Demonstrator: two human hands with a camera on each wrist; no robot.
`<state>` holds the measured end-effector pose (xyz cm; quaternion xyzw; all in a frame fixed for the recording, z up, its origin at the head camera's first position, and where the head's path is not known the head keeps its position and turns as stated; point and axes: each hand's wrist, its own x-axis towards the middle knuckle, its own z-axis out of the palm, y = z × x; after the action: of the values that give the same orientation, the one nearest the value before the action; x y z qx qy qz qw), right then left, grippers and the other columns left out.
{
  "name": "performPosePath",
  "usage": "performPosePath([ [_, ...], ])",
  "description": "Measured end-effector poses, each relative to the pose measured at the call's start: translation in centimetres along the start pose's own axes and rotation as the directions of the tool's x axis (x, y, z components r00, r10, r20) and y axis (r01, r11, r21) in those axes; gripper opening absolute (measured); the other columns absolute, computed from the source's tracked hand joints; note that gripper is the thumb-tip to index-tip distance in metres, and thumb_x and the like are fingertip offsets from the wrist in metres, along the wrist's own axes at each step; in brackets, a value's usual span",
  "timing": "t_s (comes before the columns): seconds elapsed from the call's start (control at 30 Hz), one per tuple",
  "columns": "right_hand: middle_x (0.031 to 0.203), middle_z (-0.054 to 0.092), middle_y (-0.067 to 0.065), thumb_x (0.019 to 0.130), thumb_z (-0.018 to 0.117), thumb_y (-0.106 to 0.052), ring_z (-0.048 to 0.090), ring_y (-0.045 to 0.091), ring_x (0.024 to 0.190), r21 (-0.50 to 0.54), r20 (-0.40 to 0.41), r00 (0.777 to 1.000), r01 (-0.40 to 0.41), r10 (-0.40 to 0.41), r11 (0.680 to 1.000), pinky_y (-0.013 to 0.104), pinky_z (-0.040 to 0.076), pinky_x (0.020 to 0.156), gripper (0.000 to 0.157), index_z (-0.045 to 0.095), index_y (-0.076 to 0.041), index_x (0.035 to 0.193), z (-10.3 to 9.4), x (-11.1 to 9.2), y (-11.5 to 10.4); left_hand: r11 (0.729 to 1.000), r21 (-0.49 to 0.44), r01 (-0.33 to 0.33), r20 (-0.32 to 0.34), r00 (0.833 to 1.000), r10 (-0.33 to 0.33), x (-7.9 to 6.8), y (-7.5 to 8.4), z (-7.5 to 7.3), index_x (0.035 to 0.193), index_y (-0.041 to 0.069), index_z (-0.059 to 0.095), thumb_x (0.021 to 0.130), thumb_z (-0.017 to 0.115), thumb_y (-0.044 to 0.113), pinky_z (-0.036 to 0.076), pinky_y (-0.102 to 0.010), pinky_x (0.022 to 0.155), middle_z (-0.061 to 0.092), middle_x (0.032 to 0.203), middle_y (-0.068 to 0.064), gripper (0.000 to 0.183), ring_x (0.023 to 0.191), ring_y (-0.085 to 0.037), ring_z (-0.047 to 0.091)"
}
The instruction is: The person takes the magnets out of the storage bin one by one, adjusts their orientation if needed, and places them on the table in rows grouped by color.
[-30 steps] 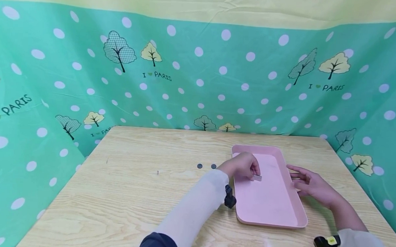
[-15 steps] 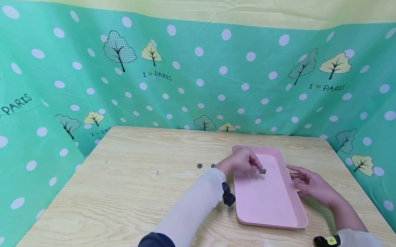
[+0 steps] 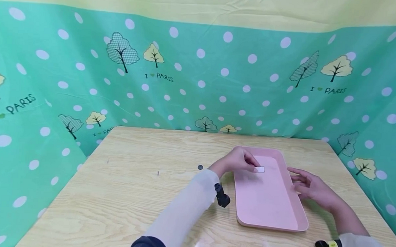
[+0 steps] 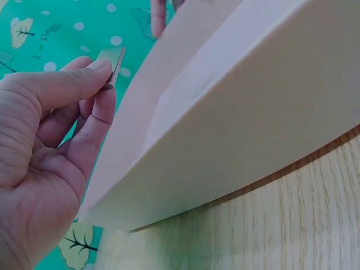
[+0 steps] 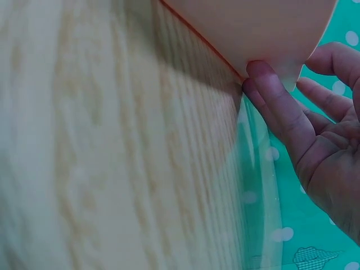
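My left hand is over the pink tray, pinching a small flat rectangular silvery piece between thumb and fingertips. Up close in the left wrist view the piece is thin, with a shiny face and a narrow edge, and it stands above the tray's rim. On the tray's right side, my right hand rests its extended fingers against the outer wall. In the right wrist view those fingertips touch the wall near its bottom edge, not wrapped around it.
Left of the tray a small dark disc lies on the wooden table. Small marks show farther left on the tabletop. A green dotted curtain hangs behind the table and along its sides.
My left hand has risen a little and turned the piece, whose face now looks bright white. A second dark disc seen earlier is now hidden behind the left hand. My right hand stays put.
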<state>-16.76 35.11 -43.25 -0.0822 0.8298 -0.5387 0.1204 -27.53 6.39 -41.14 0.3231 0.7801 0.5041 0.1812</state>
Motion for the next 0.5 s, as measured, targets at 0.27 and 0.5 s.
performPosePath([
  [0.27,0.137,0.04,0.039,0.098,0.059,-0.014,0.061,0.0,0.1,-0.002,0.0,1.0,0.011,-0.011,1.0,0.039,0.058,0.073,0.066,0.023,0.006,0.15,0.0,0.0,0.1,0.999,-0.034,-0.002,-0.003,1.0,0.002,-1.0,0.4,-1.1,0.091,0.006,0.078,0.077,0.081,0.002,0.053,-0.02,0.072,0.072,0.081,0.006,0.015,0.079,-0.006,0.064],
  [0.5,0.138,0.04,0.039,0.098,0.059,-0.015,0.06,0.0,0.099,-0.011,-0.005,1.0,0.002,-0.002,1.0,0.039,0.058,0.072,0.066,0.023,0.004,0.15,0.1,0.0,-0.2,0.999,-0.039,-0.018,0.01,1.0,0.018,-1.9,0.6,-1.7,0.091,0.005,0.078,0.077,0.081,0.002,0.053,-0.02,0.069,0.072,0.081,0.005,0.014,0.078,-0.008,0.063],
])
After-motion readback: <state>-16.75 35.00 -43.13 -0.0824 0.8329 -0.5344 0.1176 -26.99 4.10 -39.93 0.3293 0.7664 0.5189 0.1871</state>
